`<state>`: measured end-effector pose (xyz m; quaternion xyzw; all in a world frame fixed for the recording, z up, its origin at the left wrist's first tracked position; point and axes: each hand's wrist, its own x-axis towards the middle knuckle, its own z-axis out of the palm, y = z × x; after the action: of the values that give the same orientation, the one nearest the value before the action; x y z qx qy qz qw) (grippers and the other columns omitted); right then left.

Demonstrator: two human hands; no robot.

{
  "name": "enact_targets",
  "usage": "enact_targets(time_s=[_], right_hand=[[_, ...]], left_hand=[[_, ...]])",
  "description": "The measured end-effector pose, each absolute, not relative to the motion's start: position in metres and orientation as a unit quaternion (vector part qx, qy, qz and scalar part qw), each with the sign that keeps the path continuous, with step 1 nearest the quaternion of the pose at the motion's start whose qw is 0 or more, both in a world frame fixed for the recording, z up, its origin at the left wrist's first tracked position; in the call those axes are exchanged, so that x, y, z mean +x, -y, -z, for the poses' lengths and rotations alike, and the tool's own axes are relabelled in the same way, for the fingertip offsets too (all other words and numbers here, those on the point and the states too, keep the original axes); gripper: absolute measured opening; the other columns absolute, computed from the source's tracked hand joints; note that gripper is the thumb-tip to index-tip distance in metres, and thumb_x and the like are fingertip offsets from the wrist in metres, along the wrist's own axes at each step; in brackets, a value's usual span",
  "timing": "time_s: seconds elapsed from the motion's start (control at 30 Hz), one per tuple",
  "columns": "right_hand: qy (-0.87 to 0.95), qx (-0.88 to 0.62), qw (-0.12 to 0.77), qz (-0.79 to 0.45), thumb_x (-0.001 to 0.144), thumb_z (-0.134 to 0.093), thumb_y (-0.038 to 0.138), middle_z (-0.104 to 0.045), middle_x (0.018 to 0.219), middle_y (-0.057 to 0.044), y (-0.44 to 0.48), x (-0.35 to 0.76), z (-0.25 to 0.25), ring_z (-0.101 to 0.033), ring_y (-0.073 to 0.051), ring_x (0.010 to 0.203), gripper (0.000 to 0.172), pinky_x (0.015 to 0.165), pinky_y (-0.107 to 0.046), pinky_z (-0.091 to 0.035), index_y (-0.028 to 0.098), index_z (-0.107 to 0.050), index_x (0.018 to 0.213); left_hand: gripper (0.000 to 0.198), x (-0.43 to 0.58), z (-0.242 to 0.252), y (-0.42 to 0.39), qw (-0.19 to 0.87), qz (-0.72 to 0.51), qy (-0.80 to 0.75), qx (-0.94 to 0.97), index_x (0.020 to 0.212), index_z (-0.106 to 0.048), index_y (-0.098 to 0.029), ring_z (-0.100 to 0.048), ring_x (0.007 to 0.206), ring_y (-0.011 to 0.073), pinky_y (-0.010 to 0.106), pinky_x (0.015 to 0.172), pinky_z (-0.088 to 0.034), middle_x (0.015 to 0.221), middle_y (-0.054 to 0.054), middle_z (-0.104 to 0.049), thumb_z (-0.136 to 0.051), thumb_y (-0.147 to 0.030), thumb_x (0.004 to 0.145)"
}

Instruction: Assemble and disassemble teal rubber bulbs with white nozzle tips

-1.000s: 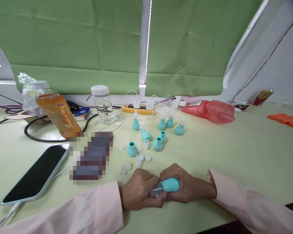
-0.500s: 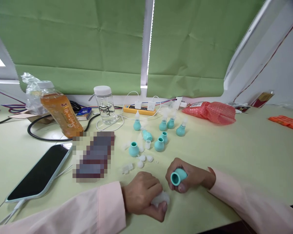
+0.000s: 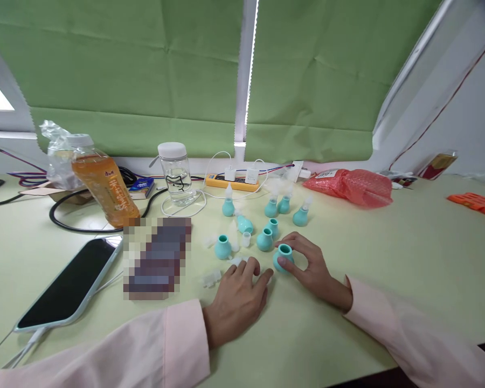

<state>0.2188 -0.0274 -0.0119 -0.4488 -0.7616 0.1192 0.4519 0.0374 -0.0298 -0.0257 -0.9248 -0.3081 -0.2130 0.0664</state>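
My right hand (image 3: 313, 267) pinches a teal squeeze bulb (image 3: 283, 260) between thumb and fingers; its round mouth faces up, and it stands at or just above the tabletop. To the left, my left hand (image 3: 240, 302) reaches over small translucent white pieces (image 3: 237, 261), fingers bent and apart. A whitish piece (image 3: 269, 276) shows by its thumb, partly covered. Beyond the hands are open-mouthed teal bulbs (image 3: 223, 248) and one lying on its side (image 3: 244, 224). Farther back, several teal bulbs with clear nozzles (image 3: 300, 216) stand upright. A small clear cup-like part (image 3: 246, 239) is among them.
On the left are a phone (image 3: 70, 283) on a cable, a pixelated dark object (image 3: 159, 258) and an orange drink bottle (image 3: 107, 188). At the back stand a clear water bottle (image 3: 175, 178), a yellow power strip (image 3: 232, 183) and a red bubble-wrap package (image 3: 350, 186). Orange trays (image 3: 475, 203) lie far right.
My right hand has moved away from me and turned the bulb from sideways to mouth up. My left hand has moved forward over the white pieces, its grip on the translucent piece loosened.
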Motion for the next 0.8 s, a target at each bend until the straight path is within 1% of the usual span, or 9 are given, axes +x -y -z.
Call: enact_targets(time_s=[0.13, 0.3, 0.4, 0.47, 0.5, 0.57, 0.63, 0.73, 0.8], right_hand=[[0.767, -0.466, 0.425, -0.114, 0.072, -0.054, 0.026, -0.052, 0.076, -0.003, 0.025, 0.216, 0.016, -0.049, -0.015, 0.068, 0.017, 0.062, -0.028, -0.043, 0.019, -0.054, 0.087], [0.765, -0.455, 0.445, -0.101, 0.071, -0.055, 0.026, -0.052, 0.081, -0.004, 0.026, 0.219, 0.015, -0.05, -0.016, 0.071, 0.025, 0.066, -0.031, -0.043, 0.019, -0.048, 0.095], [0.731, -0.463, 0.501, -0.005, 0.07, -0.055, 0.026, -0.048, 0.091, -0.007, 0.017, 0.231, 0.01, -0.048, -0.019, 0.083, 0.029, 0.071, -0.034, -0.042, 0.02, -0.046, 0.096], [0.68, -0.496, 0.53, 0.097, 0.067, -0.057, 0.028, -0.042, 0.099, -0.008, 0.005, 0.244, 0.009, -0.043, -0.023, 0.095, 0.033, 0.077, -0.038, -0.04, 0.02, -0.047, 0.097], [0.656, -0.522, 0.527, 0.139, 0.067, -0.057, 0.03, -0.039, 0.103, -0.009, -0.002, 0.251, 0.009, -0.039, -0.025, 0.1, 0.034, 0.08, -0.04, -0.038, 0.021, -0.048, 0.098], [0.624, -0.576, 0.491, 0.193, 0.066, -0.057, 0.033, -0.031, 0.111, -0.009, -0.015, 0.262, 0.012, -0.033, -0.028, 0.106, 0.038, 0.084, -0.044, -0.033, 0.023, -0.048, 0.102], [0.622, -0.623, 0.431, 0.198, 0.066, -0.057, 0.036, -0.024, 0.118, -0.009, -0.024, 0.271, 0.018, -0.028, -0.031, 0.108, 0.044, 0.084, -0.048, -0.03, 0.027, -0.046, 0.108], [0.648, -0.663, 0.348, 0.139, 0.067, -0.054, 0.038, -0.02, 0.122, -0.008, -0.033, 0.279, 0.031, -0.026, -0.034, 0.108, 0.049, 0.08, -0.051, -0.03, 0.031, -0.041, 0.114], [0.66, -0.671, 0.325, 0.088, 0.069, -0.052, 0.04, -0.023, 0.121, -0.008, -0.036, 0.282, 0.038, -0.027, -0.034, 0.107, 0.05, 0.079, -0.051, -0.031, 0.03, -0.038, 0.116]], left_hand=[[0.033, 0.037, 0.027, 0.03, 0.085, 0.216, 0.315, -0.92, 0.102, -0.043, -0.02, -0.046, 0.07, 0.0178, 0.029, 0.056, -0.039, 0.086, 0.006, -0.042, -0.036, -0.006, 0.073], [0.024, 0.035, 0.029, 0.029, 0.092, 0.216, 0.3, -0.925, 0.083, -0.047, -0.018, -0.044, 0.065, 0.0161, 0.025, 0.05, -0.035, 0.081, 0.005, -0.04, -0.034, -0.002, 0.071], [0.022, 0.035, 0.031, 0.028, 0.086, 0.222, 0.296, -0.925, 0.078, -0.047, -0.018, -0.043, 0.063, 0.0156, 0.024, 0.048, -0.033, 0.08, 0.004, -0.04, -0.033, -0.002, 0.07], [0.022, 0.035, 0.03, 0.028, 0.08, 0.227, 0.292, -0.926, 0.078, -0.047, -0.018, -0.043, 0.063, 0.0155, 0.024, 0.047, -0.033, 0.079, 0.004, -0.04, -0.033, -0.002, 0.07], [0.021, 0.035, 0.03, 0.028, 0.074, 0.229, 0.289, -0.927, 0.078, -0.046, -0.017, -0.043, 0.063, 0.0155, 0.024, 0.048, -0.034, 0.079, 0.005, -0.041, -0.034, -0.003, 0.07], [0.017, 0.035, 0.028, 0.029, 0.062, 0.235, 0.276, -0.93, 0.079, -0.046, -0.017, -0.043, 0.064, 0.016, 0.025, 0.048, -0.035, 0.08, 0.005, -0.041, -0.036, -0.007, 0.071], [0.014, 0.034, 0.026, 0.031, 0.05, 0.243, 0.258, -0.934, 0.08, -0.047, -0.016, -0.044, 0.066, 0.0167, 0.026, 0.048, -0.036, 0.08, 0.006, -0.041, -0.038, -0.011, 0.071], [0.012, 0.033, 0.024, 0.032, 0.042, 0.259, 0.242, -0.934, 0.079, -0.047, -0.016, -0.044, 0.065, 0.0165, 0.026, 0.048, -0.037, 0.079, 0.006, -0.042, -0.038, -0.014, 0.071], [0.012, 0.033, 0.024, 0.032, 0.036, 0.269, 0.239, -0.933, 0.079, -0.047, -0.016, -0.044, 0.064, 0.0159, 0.026, 0.048, -0.037, 0.078, 0.006, -0.042, -0.038, -0.015, 0.071]])
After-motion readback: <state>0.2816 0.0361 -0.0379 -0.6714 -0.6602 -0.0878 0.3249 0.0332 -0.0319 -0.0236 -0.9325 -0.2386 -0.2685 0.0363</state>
